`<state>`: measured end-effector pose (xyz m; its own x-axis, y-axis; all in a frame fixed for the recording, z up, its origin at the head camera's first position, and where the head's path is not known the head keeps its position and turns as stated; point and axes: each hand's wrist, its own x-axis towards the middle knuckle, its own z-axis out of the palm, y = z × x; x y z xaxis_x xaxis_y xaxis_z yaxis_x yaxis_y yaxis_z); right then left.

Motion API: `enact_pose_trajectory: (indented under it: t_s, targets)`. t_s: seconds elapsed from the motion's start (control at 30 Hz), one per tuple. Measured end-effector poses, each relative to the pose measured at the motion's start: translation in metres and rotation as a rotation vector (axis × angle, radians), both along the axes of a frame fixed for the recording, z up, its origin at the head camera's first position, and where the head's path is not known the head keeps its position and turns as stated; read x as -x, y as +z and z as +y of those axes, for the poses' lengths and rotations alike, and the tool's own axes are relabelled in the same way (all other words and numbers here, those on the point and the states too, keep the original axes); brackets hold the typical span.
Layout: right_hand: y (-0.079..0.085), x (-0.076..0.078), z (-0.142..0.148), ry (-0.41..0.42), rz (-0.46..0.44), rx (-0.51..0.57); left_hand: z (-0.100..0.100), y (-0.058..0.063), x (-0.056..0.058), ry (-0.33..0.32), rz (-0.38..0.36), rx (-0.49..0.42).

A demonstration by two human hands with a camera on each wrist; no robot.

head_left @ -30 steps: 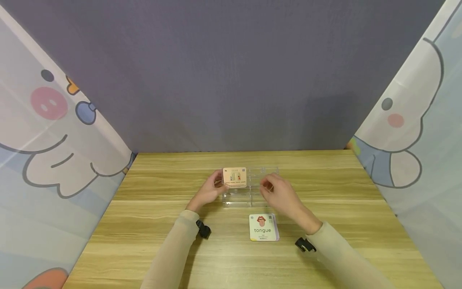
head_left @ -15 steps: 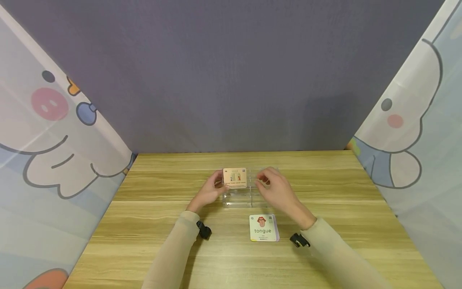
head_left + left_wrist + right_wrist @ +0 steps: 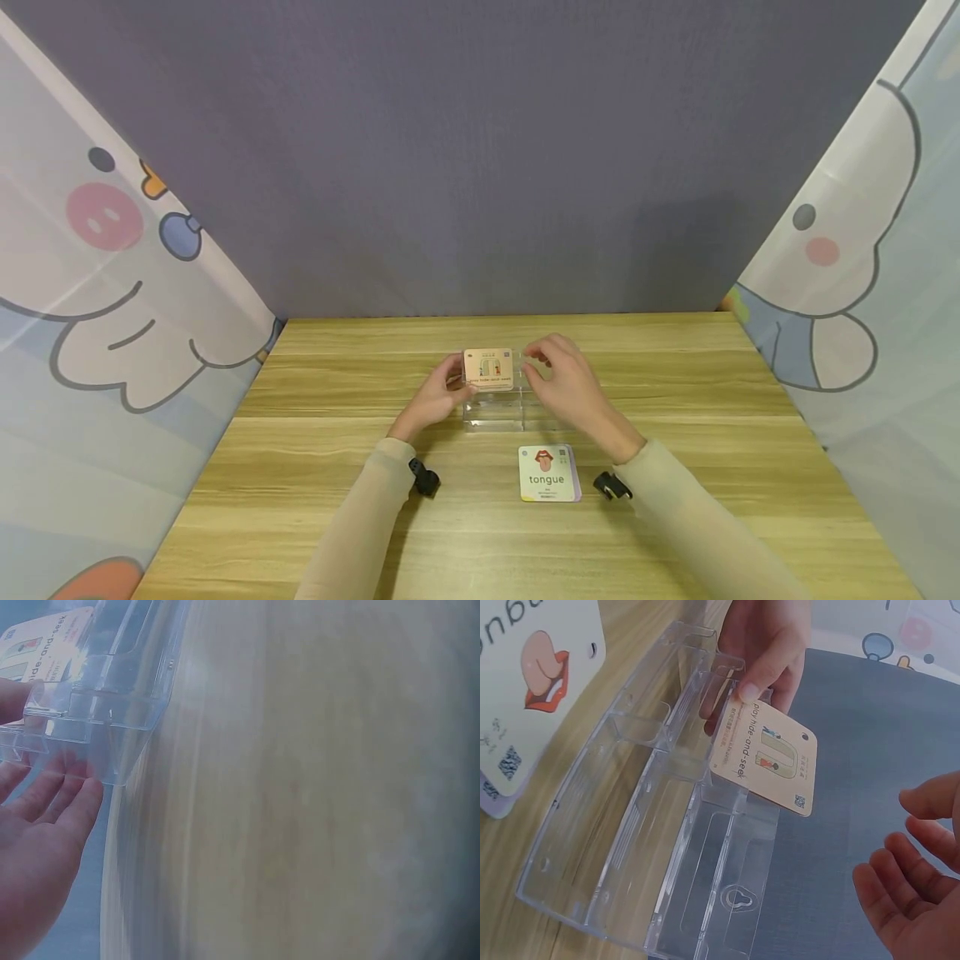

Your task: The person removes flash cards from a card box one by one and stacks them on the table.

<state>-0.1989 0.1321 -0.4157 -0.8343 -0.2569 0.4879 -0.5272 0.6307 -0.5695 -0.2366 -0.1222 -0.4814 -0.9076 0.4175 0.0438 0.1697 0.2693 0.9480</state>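
A clear plastic rack (image 3: 492,415) with stepped compartments stands on the table. In its upper left compartment sit peach cards (image 3: 488,370), the front one reading "play hide-and-seek". My left hand (image 3: 435,400) grips the rack's left side, its thumb in front by the lower card corner and its fingers behind, as the left wrist view also shows. To the right of the cards is my right hand (image 3: 572,390). Its fingers (image 3: 907,881) are loosely bent and hold nothing in the right wrist view. The rack's upper right part is hidden behind this hand in the head view.
White "tongue" cards (image 3: 546,473) lie in front of the rack, a purple-edged one beneath. Wood-grain table (image 3: 300,467) surrounds everything, with a grey wall panel (image 3: 480,167) behind and cartoon-printed curtains (image 3: 817,250) at the sides.
My right hand has moved left and slightly back over the rack, toward the peach cards. My left hand, the rack and the cards have stayed in place.
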Motion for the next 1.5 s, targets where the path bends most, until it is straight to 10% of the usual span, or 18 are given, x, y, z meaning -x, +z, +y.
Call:
enact_pose_trajectory:
  t_s: [1.13, 1.5]
  targets:
    - [-0.002, 0.028, -0.019, -0.026, 0.048, -0.048, 0.001, -0.001, 0.000, 0.011, -0.004, -0.034]
    - [-0.009, 0.037, -0.023, -0.033, 0.020, -0.079, -0.002, -0.032, 0.015, 0.039, 0.029, -0.031]
